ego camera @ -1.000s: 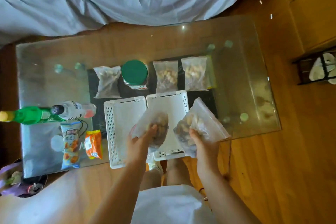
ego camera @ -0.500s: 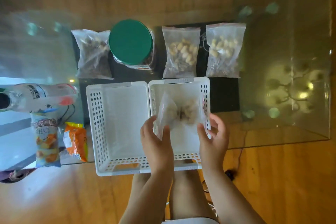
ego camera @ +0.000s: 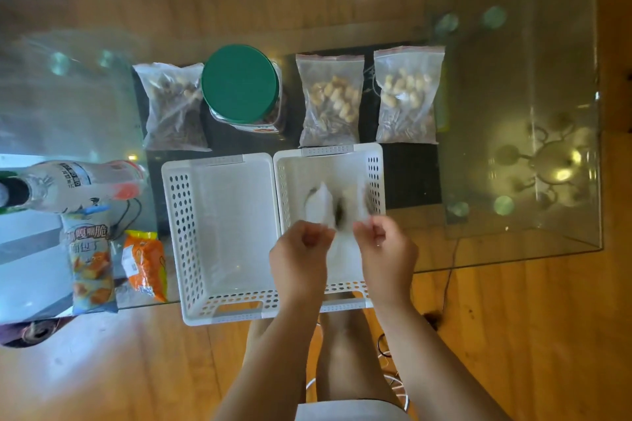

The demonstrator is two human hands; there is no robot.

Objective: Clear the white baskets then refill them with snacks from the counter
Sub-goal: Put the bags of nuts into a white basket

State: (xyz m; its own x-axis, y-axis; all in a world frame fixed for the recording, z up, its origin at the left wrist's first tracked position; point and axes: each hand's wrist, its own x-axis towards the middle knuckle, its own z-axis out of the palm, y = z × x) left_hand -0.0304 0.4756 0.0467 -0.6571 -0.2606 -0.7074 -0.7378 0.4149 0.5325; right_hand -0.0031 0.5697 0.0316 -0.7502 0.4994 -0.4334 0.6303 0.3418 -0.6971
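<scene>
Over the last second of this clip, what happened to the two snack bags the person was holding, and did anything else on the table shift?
Both clear bags went from held above the near edge down into the right white basket. The left hand and right hand hover over them with curled fingers; motion blur hides whether they have let go. The left basket, green-lidded jar, three bags behind, bottle and packets kept their places.

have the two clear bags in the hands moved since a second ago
Yes. They were held up in front of the near rim of the right basket; the bags are now down inside it, with left hand and right hand above them.
</scene>
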